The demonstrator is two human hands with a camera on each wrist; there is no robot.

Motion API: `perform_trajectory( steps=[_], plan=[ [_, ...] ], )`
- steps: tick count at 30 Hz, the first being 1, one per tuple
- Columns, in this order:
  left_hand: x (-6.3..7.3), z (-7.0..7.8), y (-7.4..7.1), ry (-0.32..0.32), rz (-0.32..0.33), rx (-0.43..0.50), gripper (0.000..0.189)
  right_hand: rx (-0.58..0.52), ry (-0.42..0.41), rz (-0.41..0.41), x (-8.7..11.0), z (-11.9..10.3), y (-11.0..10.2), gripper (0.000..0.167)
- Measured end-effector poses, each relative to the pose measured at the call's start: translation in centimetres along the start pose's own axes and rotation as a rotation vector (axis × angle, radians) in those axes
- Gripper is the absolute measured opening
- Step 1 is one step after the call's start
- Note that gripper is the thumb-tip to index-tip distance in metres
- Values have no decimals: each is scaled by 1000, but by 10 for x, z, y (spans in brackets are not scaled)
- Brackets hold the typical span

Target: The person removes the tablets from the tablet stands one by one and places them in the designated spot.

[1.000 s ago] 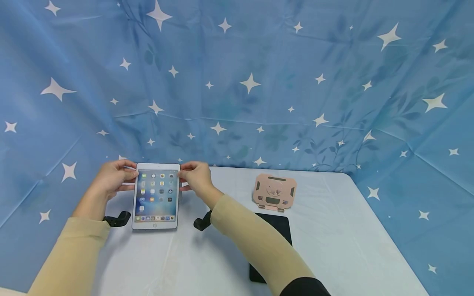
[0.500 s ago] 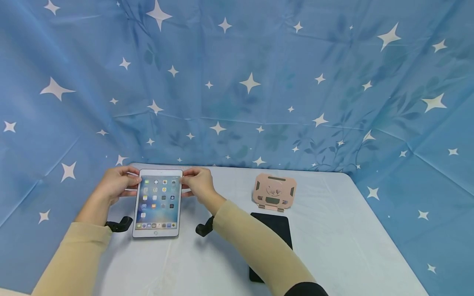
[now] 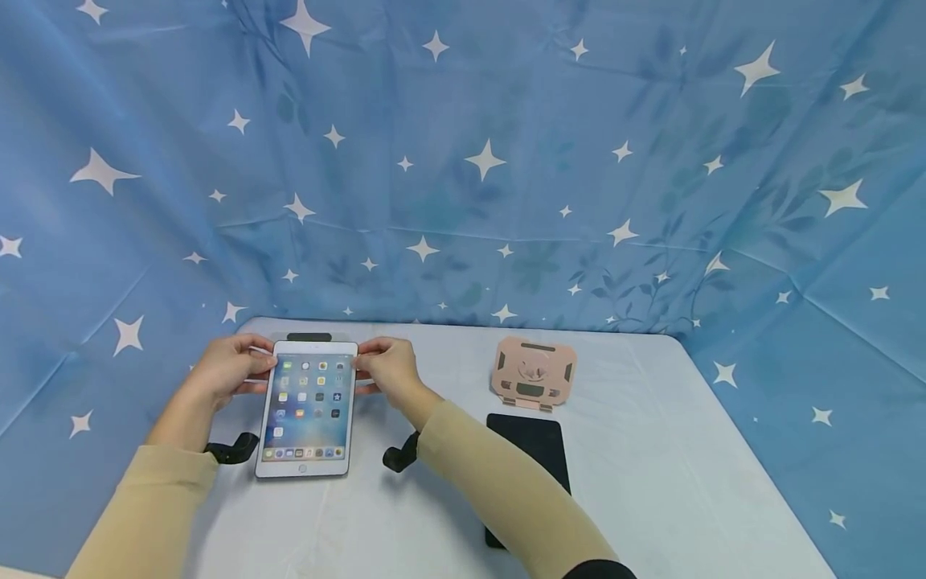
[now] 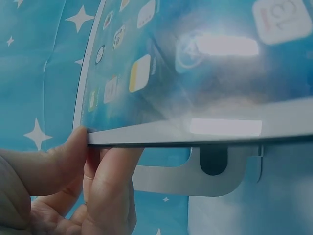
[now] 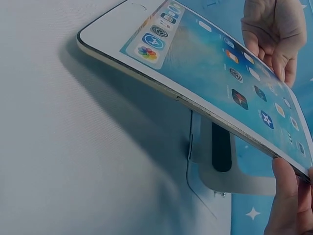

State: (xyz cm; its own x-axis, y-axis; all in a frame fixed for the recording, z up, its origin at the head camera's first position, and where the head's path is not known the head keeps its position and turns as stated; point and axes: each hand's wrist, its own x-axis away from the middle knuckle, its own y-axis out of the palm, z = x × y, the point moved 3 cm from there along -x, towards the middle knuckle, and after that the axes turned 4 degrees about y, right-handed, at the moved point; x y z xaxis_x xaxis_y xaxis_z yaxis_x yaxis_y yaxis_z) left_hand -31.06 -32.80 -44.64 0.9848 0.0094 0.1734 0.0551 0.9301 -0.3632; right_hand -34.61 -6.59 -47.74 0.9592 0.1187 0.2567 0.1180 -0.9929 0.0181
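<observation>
Both hands hold a white-framed tablet (image 3: 307, 410), its screen lit with rows of app icons. My left hand (image 3: 224, 370) pinches the upper left edge, thumb at the front and fingers behind. At the upper right edge, my right hand (image 3: 391, 374) grips it the same way. Behind the tablet stands a silver tablet stand (image 4: 230, 183) with a dark pad (image 5: 221, 147); the tablet covers most of it in the head view, where a dark strip (image 3: 309, 337) shows over the top edge. The tablet leans back, and its lower end casts a shadow on the table in the right wrist view.
A pink folding stand (image 3: 534, 372) lies at the back middle of the white-covered table (image 3: 665, 466). In front of it a flat black slab (image 3: 531, 442) is partly hidden under the right forearm. A blue star-patterned curtain (image 3: 463, 201) hangs behind the table.
Both hands have brought the tablet down and nearer the front of the table. The dark strip of the stand behind it has come into sight above its top edge.
</observation>
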Motion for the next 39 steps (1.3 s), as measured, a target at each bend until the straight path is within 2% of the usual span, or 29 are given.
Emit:
perform_trajectory(
  steps=[14,29,39],
  plan=[
    [7,-10,11,-30,-5,-2,37,-2,51,-16,6,14,-5,10],
    [8,-25,19,-15,4,-28,34,-13,106,-1,14,24,-7,11],
    [12,-27,21,-44,-7,-34,36,-29,135,-14,17,32,-9,12]
  ],
)
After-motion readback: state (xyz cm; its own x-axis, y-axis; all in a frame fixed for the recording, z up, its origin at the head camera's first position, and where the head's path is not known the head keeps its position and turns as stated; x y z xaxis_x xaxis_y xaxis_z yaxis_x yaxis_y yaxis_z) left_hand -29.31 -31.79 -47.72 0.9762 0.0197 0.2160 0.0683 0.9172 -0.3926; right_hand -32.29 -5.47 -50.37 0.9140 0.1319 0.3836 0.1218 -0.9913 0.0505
